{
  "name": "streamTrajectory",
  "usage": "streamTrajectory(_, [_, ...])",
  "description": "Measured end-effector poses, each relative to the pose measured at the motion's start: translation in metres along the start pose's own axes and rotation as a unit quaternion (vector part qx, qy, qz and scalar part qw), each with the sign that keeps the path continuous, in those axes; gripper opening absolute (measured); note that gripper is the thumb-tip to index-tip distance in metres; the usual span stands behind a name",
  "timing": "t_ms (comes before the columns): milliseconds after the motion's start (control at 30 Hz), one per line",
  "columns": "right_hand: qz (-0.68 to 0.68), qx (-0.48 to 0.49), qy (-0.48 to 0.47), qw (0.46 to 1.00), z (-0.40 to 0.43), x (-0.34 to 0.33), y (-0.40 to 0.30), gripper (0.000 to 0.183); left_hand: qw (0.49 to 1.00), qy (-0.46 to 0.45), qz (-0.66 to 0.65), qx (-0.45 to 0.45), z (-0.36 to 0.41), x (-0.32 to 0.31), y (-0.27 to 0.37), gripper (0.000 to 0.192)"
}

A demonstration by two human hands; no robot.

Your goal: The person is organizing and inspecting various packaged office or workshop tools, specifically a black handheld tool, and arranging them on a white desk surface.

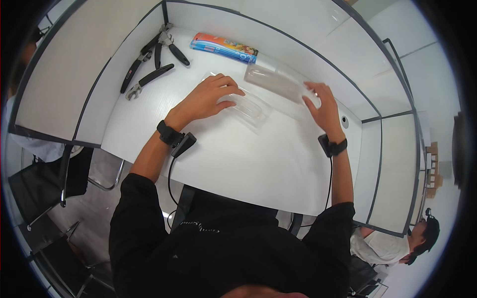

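My left hand (218, 93) is over a clear plastic blister shell (248, 108), its thumb and index finger apart above the shell's near part. The palm hides part of that shell, so I cannot tell whether the fingers grip it. To the right, my right hand (322, 106) is curved around the end of a second clear plastic shell (274, 80), thumb and fingers apart. Blur hides whether it grips this end. Behind the shells lies a blue and orange printed packaging card (223, 48) bearing writing and pictures.
Several can openers with black handles (149, 74) and metal heads lie at the table's back left. White partitions (261, 26) with dark edging enclose the white table (238, 160). A cable hole (344, 121) is at the right. Cabled black devices (183, 144) are strapped to both wrists. A person (395, 242) is beyond the right partition.
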State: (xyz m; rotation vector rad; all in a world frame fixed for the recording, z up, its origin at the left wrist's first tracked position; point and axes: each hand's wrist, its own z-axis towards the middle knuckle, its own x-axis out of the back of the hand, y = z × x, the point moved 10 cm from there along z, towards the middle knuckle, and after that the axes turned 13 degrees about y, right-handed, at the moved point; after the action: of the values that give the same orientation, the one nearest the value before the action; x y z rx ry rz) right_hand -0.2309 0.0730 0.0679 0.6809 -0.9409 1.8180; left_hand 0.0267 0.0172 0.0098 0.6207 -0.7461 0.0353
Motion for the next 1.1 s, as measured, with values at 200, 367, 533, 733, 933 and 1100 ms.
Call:
streamTrajectory(200, [0.021,0.065,-0.018,0.998,0.041,-0.063,0.023,0.038,1.000,0.010,-0.011,0.006,0.006,-0.002,0.000,0.038])
streamTrajectory(367, [0.030,-0.026,-0.156,0.987,0.025,-0.111,0.053,0.043,0.996,0.057,-0.046,0.059,0.014,0.005,-0.005,0.040])
streamTrajectory(533, [0.060,-0.087,-0.158,0.982,-0.010,-0.087,0.067,0.051,0.997,0.067,-0.037,-0.021,0.063,-0.010,0.011,0.040])
streamTrajectory(733, [0.236,-0.220,0.071,0.944,-0.047,0.008,0.132,0.037,0.990,-0.036,-0.044,-0.127,0.128,-0.100,0.048,0.031])
streamTrajectory(933, [0.188,-0.278,0.160,0.928,-0.069,0.095,0.136,0.029,0.982,-0.139,0.067,-0.106,0.131,-0.174,0.030,0.027])
streamTrajectory(1100, [0.182,-0.209,0.080,0.957,-0.054,0.073,0.088,0.025,0.982,-0.043,0.091,-0.161,0.111,-0.137,0.028,0.053])
